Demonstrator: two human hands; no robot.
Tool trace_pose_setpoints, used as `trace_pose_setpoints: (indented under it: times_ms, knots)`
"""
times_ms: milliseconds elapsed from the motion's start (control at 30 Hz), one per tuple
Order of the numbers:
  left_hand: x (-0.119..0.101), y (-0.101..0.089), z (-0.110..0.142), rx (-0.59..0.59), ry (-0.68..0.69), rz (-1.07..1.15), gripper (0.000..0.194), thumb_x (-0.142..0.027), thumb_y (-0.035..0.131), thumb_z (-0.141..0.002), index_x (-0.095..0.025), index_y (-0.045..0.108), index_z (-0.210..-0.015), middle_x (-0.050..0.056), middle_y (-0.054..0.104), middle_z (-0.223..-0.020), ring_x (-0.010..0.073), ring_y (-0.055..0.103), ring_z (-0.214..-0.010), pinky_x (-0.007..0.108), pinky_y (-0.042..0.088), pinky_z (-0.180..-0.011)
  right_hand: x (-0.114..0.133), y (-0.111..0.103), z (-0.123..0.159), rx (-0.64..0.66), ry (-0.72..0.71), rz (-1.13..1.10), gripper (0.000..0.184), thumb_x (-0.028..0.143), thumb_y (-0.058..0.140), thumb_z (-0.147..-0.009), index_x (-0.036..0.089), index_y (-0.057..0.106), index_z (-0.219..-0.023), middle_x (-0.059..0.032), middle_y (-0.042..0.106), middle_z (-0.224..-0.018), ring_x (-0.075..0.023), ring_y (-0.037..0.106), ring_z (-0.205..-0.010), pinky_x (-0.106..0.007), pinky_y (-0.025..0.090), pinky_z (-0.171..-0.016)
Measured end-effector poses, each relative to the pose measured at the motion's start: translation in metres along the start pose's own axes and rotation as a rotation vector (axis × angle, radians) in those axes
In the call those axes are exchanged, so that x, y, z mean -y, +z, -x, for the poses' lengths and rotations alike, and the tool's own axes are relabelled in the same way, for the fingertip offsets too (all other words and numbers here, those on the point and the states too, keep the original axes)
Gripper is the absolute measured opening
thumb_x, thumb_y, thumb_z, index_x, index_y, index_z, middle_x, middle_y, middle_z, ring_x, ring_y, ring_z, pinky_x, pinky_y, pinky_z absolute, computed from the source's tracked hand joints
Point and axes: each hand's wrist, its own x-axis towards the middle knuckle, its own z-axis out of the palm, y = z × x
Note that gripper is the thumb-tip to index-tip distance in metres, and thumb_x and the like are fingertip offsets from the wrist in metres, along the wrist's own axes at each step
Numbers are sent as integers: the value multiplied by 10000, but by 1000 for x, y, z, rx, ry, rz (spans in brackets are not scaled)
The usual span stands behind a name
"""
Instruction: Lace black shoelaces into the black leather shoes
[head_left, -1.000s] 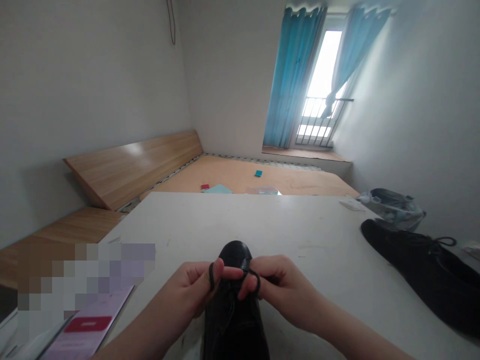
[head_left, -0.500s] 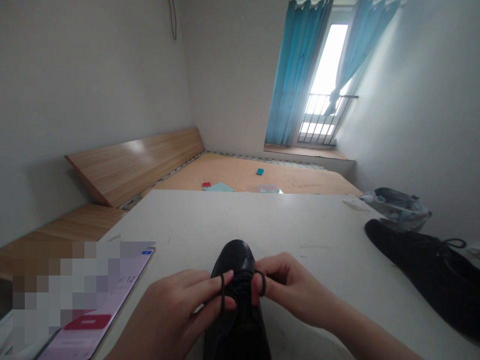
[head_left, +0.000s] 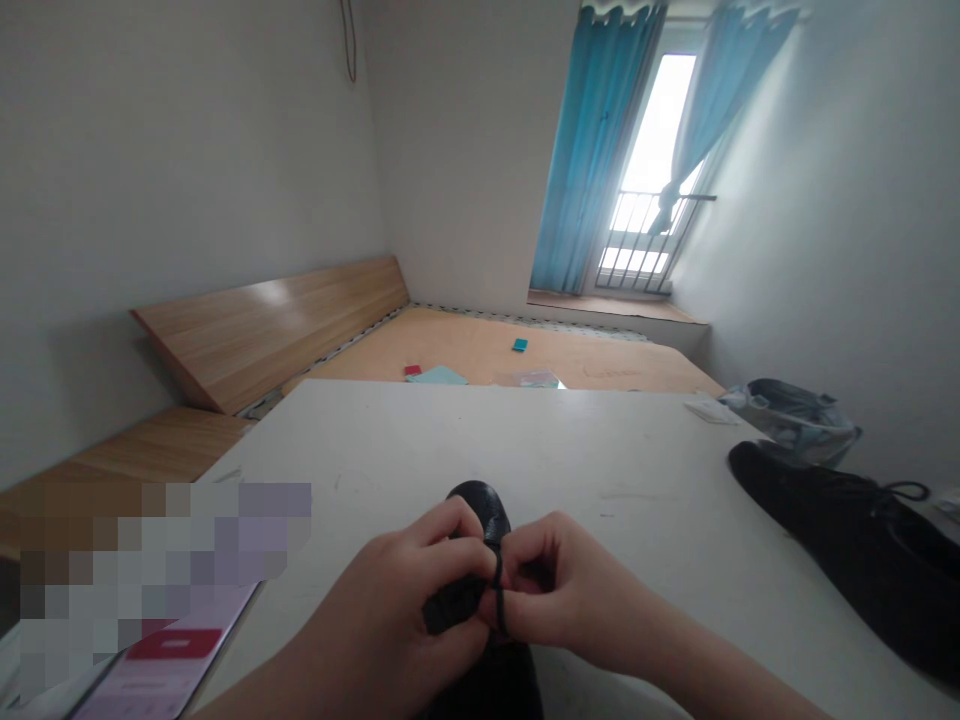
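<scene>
Left hand [head_left: 390,595] and right hand [head_left: 562,590] curl closed, pinching the thin black lace [head_left: 498,568] atop a glossy black leather shoe [head_left: 480,503].

A home bedroom, wooden bed frame [head_left: 262,330], blue curtains [head_left: 592,150]

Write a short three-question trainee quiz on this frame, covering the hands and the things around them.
1. True or false: the left hand and right hand are both at the black leather lace-up shoe on the white table.
2. Where does the second black leather shoe lie? A) on the table, right of the hands B) on the wooden platform C) on the windowsill
3. Fill in: the long fabric curtains at the barred window are ___.

Key: 1 true; 2 A; 3 blue
</scene>
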Motion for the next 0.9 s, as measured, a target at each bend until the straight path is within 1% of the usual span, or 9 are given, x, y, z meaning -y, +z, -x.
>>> trace_pose_setpoints:
  times_ms: [133, 233, 333, 400, 500, 600, 700, 800, 900]
  knots:
    - [-10, -3, -3, 120, -191, -51, 96, -127, 531, -648, -216, 500, -663, -76, 535, -605, 109, 473, -560, 218, 297, -517, 2, 3, 2, -37, 1, 25, 108, 164, 636, -624, 143, 554, -557, 66, 419, -470, -55, 316, -476, -214, 183, -433]
    - [-12, -6, -3, 141, -230, -32, 73, -188, 538, -687, -213, 479, -652, -66, 532, -610, 118, 469, -567, 227, 285, -522, 2, 3, 3, -53, -45, 7, 121, 213, 610, -651, 158, 528, -580, 51, 442, -499, -64, 342, -489, -207, 215, -443]
    - [-9, -11, -3, 140, -235, 77, 106, -256, 503, -764, -210, 482, -670, -55, 508, -622, 128, 473, -607, 226, 306, -552, 2, 0, 7, -95, -178, 83, 109, 210, 564, -705, 175, 499, -625, 51, 439, -548, -67, 336, -503, -200, 242, -450]
    - [-3, -13, -2, 164, -251, 184, 199, -342, 453, -832, -205, 494, -694, -46, 472, -631, 137, 455, -621, 231, 314, -561, 2, -4, 12, -121, -305, 267, 98, 160, 544, -743, 182, 498, -659, 53, 447, -572, -70, 353, -511, -196, 271, -466]
    - [8, -13, 1, 217, -297, 288, 320, -447, 403, -875, -202, 455, -676, -45, 396, -638, 139, 400, -626, 238, 305, -564, 0, -11, 19, -183, -614, 727, 116, 95, 523, -797, 186, 529, -724, 42, 515, -600, -88, 431, -540, -216, 330, -530]
    - [19, -11, 6, 179, -349, 266, 325, -463, 406, -855, -211, 386, -651, -44, 353, -657, 146, 388, -661, 243, 314, -606, -4, -18, 25, -255, -885, 1104, 175, 72, 455, -863, 189, 531, -758, 11, 606, -654, -120, 507, -574, -264, 362, -582]
    - [25, -10, 11, 162, -396, 217, 317, -465, 395, -841, -217, 364, -645, -44, 340, -653, 154, 392, -667, 246, 313, -612, -9, -26, 29, -260, -950, 1306, 242, 70, 386, -923, 192, 532, -774, -17, 669, -741, -143, 586, -644, -291, 396, -618]
    - [27, -9, 16, 189, -412, 219, 329, -474, 387, -843, -217, 355, -641, -42, 343, -650, 154, 389, -659, 247, 308, -603, -14, -33, 34, -273, -968, 1384, 259, 104, 362, -973, 188, 569, -842, -50, 719, -873, -160, 655, -791, -303, 449, -703]
    - [27, -7, 23, 195, -423, 198, 331, -469, 392, -844, -214, 358, -636, -42, 350, -640, 150, 383, -639, 250, 293, -586, -18, -39, 39, -289, -999, 1435, 275, 119, 347, -993, 179, 600, -904, -63, 734, -1002, -189, 668, -967, -318, 479, -768]
